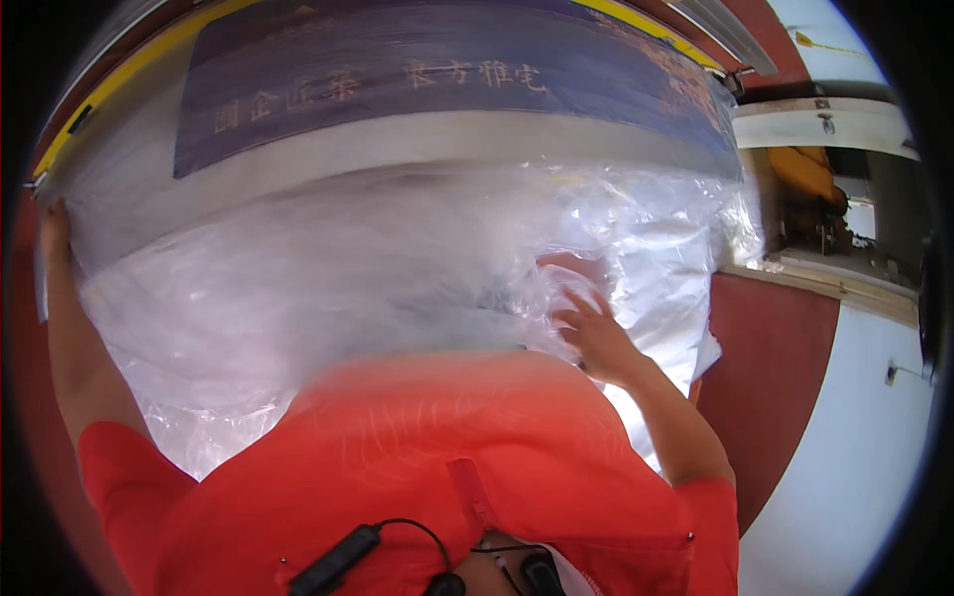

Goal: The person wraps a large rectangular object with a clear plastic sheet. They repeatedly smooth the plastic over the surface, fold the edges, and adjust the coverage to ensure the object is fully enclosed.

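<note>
Clear plastic film [397, 248] spreads in front of me, wrinkled and shiny, partly blurred. At the far left my left hand [57, 226] is at the film's edge, its fingers closed on it at the corner. My right hand [596, 336] is right of the middle, close to my body. Its fingers are spread over the crumpled film, and it grips nothing that I can see. Beneath the film on the right lies white sheeting [661, 268]. Beyond the film, a dark blue printed panel [397, 84] lies across a pale surface.
A yellow strip [129, 74] runs along the far edge. A metal rail [730, 35] stands at the far right. On the right, an opening in the wall [795, 209] shows an orange object [803, 174]. The wall beside it is red and white.
</note>
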Demonstrator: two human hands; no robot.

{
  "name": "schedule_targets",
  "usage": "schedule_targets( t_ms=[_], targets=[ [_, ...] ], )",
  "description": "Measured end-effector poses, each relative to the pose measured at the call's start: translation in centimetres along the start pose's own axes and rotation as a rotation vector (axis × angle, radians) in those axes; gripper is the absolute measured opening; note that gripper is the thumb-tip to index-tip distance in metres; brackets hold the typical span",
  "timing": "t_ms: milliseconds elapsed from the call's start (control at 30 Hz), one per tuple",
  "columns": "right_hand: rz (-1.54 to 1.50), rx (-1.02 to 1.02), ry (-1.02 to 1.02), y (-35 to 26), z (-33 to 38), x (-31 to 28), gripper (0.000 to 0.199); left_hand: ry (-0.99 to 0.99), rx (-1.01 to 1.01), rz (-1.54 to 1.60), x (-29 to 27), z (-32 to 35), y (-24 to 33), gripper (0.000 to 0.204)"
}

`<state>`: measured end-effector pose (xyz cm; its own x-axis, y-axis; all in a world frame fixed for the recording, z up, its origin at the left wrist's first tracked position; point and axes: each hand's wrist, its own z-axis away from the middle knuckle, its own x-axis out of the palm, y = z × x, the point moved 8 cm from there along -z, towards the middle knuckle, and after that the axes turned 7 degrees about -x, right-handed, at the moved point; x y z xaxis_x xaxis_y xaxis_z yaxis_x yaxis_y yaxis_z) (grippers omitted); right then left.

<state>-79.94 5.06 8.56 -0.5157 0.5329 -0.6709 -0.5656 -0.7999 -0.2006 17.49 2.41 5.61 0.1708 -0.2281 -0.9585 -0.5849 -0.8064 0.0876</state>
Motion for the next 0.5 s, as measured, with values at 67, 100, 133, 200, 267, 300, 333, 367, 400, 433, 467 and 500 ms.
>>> schedule_targets(
  t_ms=[67, 100, 133, 200, 267, 300, 333, 367, 400, 433, 467, 500],
  targets=[
    [-0.628, 0.245, 0.386, 7.8, 1.9, 6.9, 0.044, -0.014, 0.048, -0.004, 2.0, -0.2, 2.4, 0.051],
    [-0.936, 0.357, 0.590, 12.1, 4.5, 9.0, 0.040, -0.013, 0.067, -0.015, 2.6, -0.2, 3.1, 0.052],
    [-1.220, 0.499, 0.810, 15.7, 7.8, 5.1, 0.034, -0.054, 0.076, -0.047, 2.3, -0.1, 1.7, 0.052],
    [-1.281, 0.340, 1.541, 21.2, 17.8, -2.2, 0.027, -0.122, 0.118, -0.081, 1.8, -1.6, 1.2, 0.053],
    [-0.870, 0.626, 1.804, 21.0, 21.6, -4.8, 0.021, -0.091, 0.132, -0.034, 2.1, -1.7, 1.9, 0.051],
    [-0.637, 0.767, 1.904, 20.2, 23.1, -6.0, 0.020, -0.070, 0.137, -0.004, 2.3, -1.2, 1.9, 0.050],
    [-1.074, 0.671, 2.037, 21.8, 21.6, -3.8, 0.019, -0.059, 0.139, 0.021, 2.6, -0.8, 2.0, 0.049],
    [-1.507, 0.587, 2.211, 22.5, 20.0, -0.9, 0.019, -0.050, 0.147, 0.045, 2.7, -0.7, 2.3, 0.048],
    [-1.775, 0.472, 2.236, 23.2, 17.0, 0.7, 0.019, -0.042, 0.147, 0.061, 2.6, -0.5, 2.1, 0.047],
    [-1.898, 0.375, 2.136, 22.6, 13.5, 1.8, 0.019, -0.036, 0.148, 0.069, 2.3, -0.3, 1.7, 0.047],
    [-1.950, 0.290, 2.046, 22.3, 10.9, 2.1, 0.019, -0.027, 0.148, 0.077, 1.9, -0.1, 1.4, 0.046],
    [-1.947, 0.241, 1.983, 22.8, 10.0, 1.6, 0.020, -0.023, 0.150, 0.090, 1.5, 0.0, 1.0, 0.045]
  ],
)
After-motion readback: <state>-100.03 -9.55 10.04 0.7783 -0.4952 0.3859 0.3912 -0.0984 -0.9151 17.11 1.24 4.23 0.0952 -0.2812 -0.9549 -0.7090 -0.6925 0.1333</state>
